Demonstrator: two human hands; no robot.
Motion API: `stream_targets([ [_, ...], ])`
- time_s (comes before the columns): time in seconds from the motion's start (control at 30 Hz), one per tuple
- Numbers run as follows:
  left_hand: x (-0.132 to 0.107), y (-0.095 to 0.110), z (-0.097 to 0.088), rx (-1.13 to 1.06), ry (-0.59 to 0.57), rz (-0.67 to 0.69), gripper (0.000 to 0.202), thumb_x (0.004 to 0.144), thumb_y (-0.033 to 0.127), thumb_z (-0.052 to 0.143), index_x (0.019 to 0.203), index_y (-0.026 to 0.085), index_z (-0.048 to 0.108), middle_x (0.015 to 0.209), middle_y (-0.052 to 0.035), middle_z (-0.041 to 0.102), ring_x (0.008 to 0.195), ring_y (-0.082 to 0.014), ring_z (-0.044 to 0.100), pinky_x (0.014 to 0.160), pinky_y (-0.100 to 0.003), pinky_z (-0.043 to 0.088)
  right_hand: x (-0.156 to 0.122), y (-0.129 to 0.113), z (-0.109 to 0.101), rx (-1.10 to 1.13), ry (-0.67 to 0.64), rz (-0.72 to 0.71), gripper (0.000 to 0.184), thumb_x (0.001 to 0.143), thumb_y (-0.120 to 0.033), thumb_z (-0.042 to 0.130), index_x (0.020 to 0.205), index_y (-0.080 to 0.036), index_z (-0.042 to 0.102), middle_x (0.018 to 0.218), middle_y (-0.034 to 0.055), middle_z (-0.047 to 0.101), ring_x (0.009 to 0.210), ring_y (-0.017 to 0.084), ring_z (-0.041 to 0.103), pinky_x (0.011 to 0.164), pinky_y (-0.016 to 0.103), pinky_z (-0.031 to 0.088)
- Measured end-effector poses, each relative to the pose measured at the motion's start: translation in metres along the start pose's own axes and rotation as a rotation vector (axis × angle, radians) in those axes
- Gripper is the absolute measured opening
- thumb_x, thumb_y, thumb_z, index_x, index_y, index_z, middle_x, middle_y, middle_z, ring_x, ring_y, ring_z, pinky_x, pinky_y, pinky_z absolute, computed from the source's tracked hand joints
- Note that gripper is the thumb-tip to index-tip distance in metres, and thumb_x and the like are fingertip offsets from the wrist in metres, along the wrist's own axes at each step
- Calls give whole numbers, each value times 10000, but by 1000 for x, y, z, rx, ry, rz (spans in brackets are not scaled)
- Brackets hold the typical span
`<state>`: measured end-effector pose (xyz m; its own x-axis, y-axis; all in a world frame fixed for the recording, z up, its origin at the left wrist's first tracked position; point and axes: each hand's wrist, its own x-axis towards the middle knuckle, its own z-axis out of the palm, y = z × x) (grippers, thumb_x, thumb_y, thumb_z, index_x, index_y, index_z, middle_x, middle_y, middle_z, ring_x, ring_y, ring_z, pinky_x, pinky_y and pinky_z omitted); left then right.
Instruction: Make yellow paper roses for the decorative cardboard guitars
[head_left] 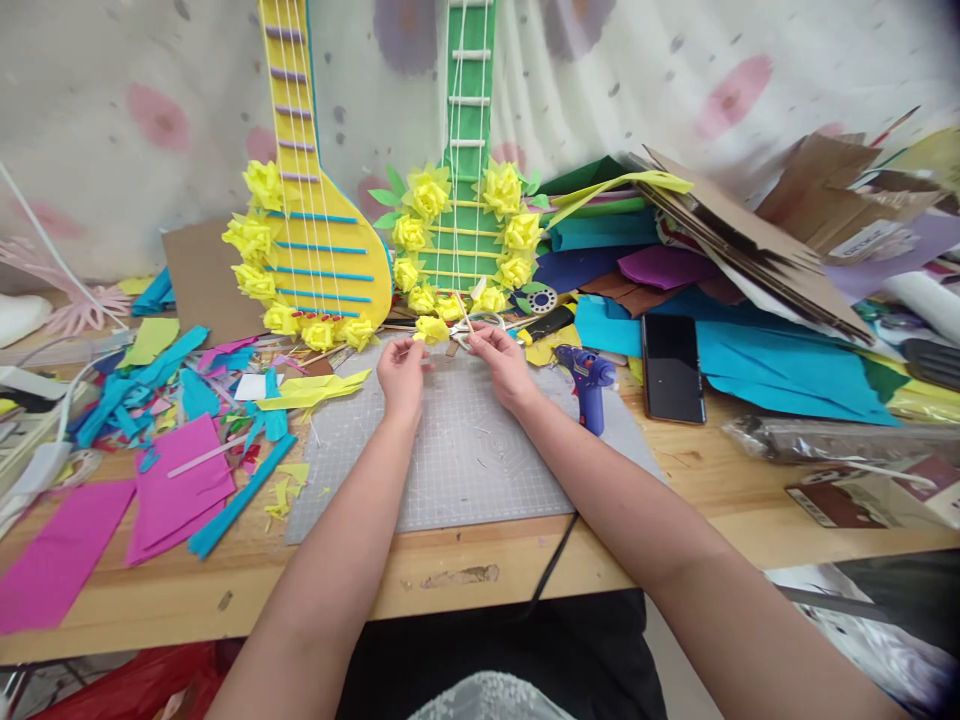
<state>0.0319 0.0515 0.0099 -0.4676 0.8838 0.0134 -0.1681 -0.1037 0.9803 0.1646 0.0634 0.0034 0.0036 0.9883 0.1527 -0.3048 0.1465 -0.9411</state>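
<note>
Left hand (403,375) up at the far edge of the grey mat (480,480), and its fingers look pinched on a small yellow flower (431,331). Right hand (499,358) comes in from the other side, fingers closed on a thin stick (464,314) that points up and away. So that's 2 hands, 1 flower and 1 stick, all close together!

Here's the danger: pinch too hard and those thin petals crumple; let the stick slip and its tip could jab the flower. Tight quarters, too. The scissors (489,321) lie right behind my right fingers, so a careless push sends my knuckles into the handles. The glue gun (591,385) sits just beyond my right forearm, and 1 wide elbow could knock it; whether it's hot, I can't tell. A black cable (553,568) drops over the bench (720,490) edge between my arms, ready to snag.

Behind, the yellow guitar (330,245) and green guitar (471,215) block the way forward. Blue scraps (142,385) and pink sheets (184,480) crowd the left; the phone (673,368) and piled cardboard (757,250) hem in the right.
</note>
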Motion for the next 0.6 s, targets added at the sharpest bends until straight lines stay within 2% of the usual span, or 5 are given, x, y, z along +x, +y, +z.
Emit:
stream_targets([
  [0.1,2,5,1,-207,-80,-281,121,667,250,590,679,175,496,675,25,524,542,-51,496,567,-208,455,-1,-2,-1,-65,-76,-52,206,621,-380,691,613,-203,587,1135,32,531,1163,183,428,1005,343,299],
  [0.2,-1,11,2,-254,-167,-423,86,689,231,576,700,171,516,654,24,527,492,-30,471,533,-180,450,-5,-4,3,-79,-171,-38,190,607,-366,706,618,-208,600,1174,30,506,1175,185,417,1001,332,297],
  [0.33,-5,14,3,-278,-242,-487,126,696,216,591,657,165,482,566,53,448,413,-8,376,472,-157,435,-7,-4,6,-33,-186,-13,197,614,-368,697,614,-212,578,912,1,578,952,142,518,929,298,348],
  [0.43,-5,14,4,-297,-244,-523,175,705,196,583,610,165,439,508,77,358,381,-2,315,439,-139,416,-4,-2,5,-16,-127,36,225,602,-386,696,628,-211,557,723,-37,553,758,110,510,828,272,386],
  [0.6,-4,13,4,-294,-129,-539,114,717,202,586,656,156,501,566,46,458,468,-23,467,496,-154,455,-1,2,1,39,-117,76,239,600,-390,697,647,-207,551,696,-52,540,685,89,489,757,247,391],
])
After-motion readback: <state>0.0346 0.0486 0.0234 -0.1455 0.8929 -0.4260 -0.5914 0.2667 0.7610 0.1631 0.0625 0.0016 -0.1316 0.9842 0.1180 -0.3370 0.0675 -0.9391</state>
